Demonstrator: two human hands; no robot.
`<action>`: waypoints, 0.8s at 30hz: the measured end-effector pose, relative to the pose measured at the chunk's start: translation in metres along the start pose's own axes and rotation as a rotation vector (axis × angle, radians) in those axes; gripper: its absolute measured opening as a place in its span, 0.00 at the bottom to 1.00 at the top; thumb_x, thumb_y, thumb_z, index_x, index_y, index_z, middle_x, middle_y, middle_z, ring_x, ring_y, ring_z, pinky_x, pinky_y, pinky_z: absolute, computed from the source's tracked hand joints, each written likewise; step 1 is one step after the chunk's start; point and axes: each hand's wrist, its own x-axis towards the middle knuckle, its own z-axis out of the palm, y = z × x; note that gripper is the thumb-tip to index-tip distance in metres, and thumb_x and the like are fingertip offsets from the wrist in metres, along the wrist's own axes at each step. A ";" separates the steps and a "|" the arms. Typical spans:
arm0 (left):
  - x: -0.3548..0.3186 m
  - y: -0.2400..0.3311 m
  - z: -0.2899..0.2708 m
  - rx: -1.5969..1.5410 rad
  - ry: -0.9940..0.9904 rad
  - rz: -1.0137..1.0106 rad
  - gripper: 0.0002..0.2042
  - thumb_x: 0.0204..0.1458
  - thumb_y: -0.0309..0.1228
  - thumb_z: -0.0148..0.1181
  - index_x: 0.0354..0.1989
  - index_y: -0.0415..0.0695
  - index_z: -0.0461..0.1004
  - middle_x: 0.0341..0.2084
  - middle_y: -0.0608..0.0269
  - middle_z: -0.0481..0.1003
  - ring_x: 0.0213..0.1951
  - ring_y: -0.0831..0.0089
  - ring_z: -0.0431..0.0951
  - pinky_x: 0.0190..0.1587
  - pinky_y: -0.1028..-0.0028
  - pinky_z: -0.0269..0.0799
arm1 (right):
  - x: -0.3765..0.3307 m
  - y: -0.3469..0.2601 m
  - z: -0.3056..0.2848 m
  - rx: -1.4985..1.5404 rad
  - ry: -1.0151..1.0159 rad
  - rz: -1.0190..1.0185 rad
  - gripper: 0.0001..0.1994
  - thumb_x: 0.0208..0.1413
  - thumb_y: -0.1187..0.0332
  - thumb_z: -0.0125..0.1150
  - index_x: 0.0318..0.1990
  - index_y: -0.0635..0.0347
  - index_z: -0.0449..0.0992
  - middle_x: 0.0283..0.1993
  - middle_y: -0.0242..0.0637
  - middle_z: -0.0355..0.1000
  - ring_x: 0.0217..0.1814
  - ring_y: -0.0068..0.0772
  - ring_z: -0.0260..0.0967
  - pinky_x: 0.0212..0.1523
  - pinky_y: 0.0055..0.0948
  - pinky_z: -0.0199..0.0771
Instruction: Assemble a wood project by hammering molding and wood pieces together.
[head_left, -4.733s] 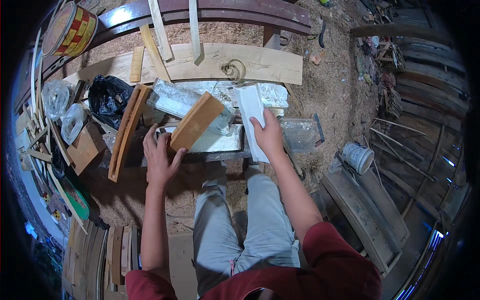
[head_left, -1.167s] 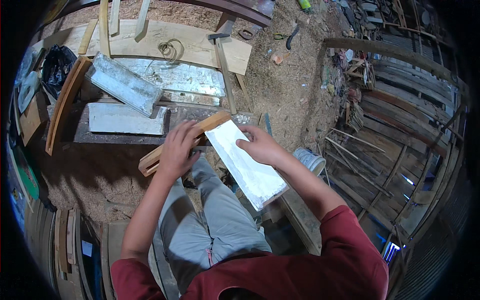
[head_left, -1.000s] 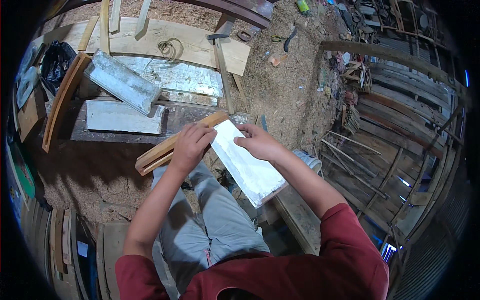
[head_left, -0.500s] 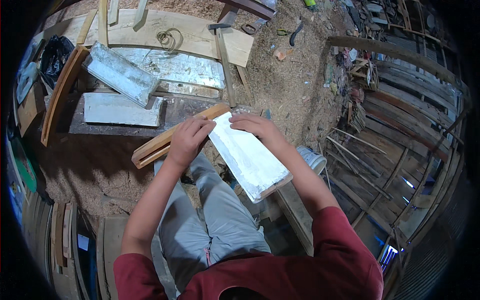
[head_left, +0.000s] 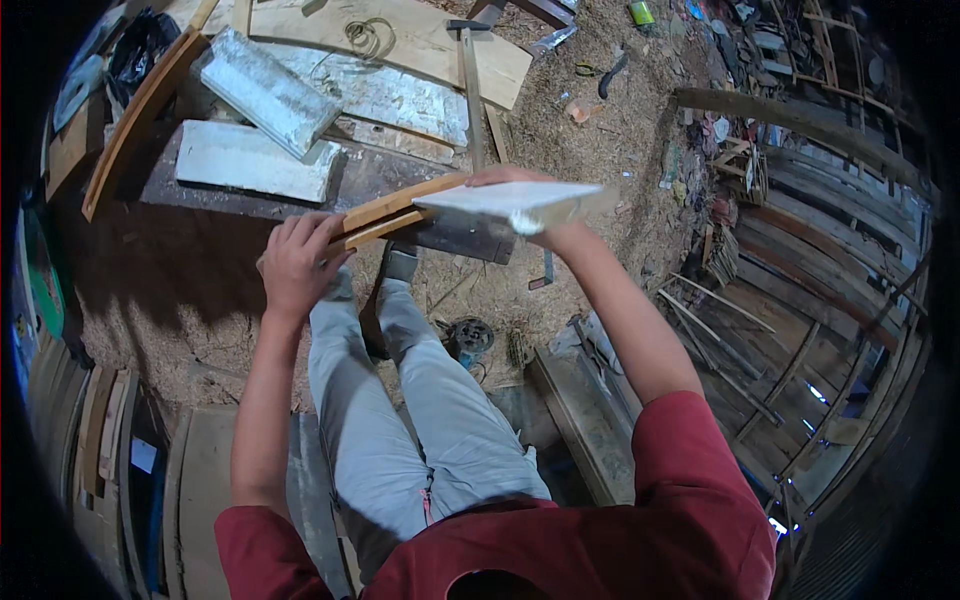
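Observation:
My left hand is closed around the near left end of a slotted wooden piece, two light-brown strips with a gap between them. At its far end, a white-coated board is held tilted, nearly edge-on, its near end smeared by motion. My right hand grips this board from the far side; its fingers show above the top edge, while the palm is hidden behind. The board's inner end overlaps the wooden piece; whether the two are joined cannot be made out.
Two white-coated boards lie on a dark bench ahead. Beyond are a pale plank, a coil of cord and a hammer. A curved wooden piece leans at left. Shavings cover the floor.
The white board has swung up and away from above my lap, from face-up to nearly edge-on. My left hand has moved left and down to the wooden piece's end. The view has shifted.

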 end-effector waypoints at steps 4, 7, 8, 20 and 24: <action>-0.006 -0.002 0.003 0.036 0.031 -0.005 0.28 0.44 0.33 0.80 0.57 0.51 0.81 0.47 0.67 0.79 0.49 0.60 0.79 0.52 0.59 0.73 | 0.002 0.000 -0.003 0.071 0.015 -0.090 0.18 0.59 0.80 0.70 0.57 0.57 0.81 0.58 0.43 0.81 0.63 0.47 0.80 0.66 0.41 0.80; -0.003 0.002 0.005 0.014 0.048 0.023 0.27 0.45 0.34 0.79 0.57 0.51 0.82 0.44 0.66 0.78 0.47 0.60 0.78 0.51 0.59 0.73 | -0.007 0.000 0.001 0.021 0.103 -0.110 0.17 0.59 0.81 0.71 0.55 0.58 0.82 0.55 0.42 0.82 0.59 0.45 0.81 0.59 0.40 0.83; -0.003 0.001 0.004 0.017 0.050 0.018 0.27 0.45 0.34 0.79 0.57 0.51 0.82 0.44 0.66 0.78 0.47 0.60 0.78 0.51 0.59 0.73 | -0.009 -0.001 0.005 0.034 0.170 -0.059 0.15 0.58 0.81 0.71 0.52 0.59 0.84 0.53 0.42 0.82 0.59 0.47 0.81 0.58 0.42 0.82; -0.008 -0.002 0.003 0.061 0.030 0.025 0.26 0.47 0.35 0.79 0.57 0.49 0.83 0.45 0.64 0.79 0.49 0.58 0.79 0.54 0.59 0.75 | -0.004 -0.004 0.007 0.116 0.198 -0.089 0.11 0.62 0.77 0.73 0.51 0.62 0.83 0.45 0.42 0.84 0.47 0.36 0.83 0.50 0.37 0.85; -0.004 0.003 0.002 0.052 0.013 0.025 0.26 0.47 0.35 0.79 0.57 0.49 0.83 0.45 0.64 0.79 0.49 0.58 0.79 0.54 0.59 0.75 | 0.005 0.001 -0.002 0.048 0.116 -0.045 0.09 0.63 0.74 0.74 0.49 0.64 0.84 0.43 0.39 0.84 0.39 0.31 0.79 0.41 0.33 0.81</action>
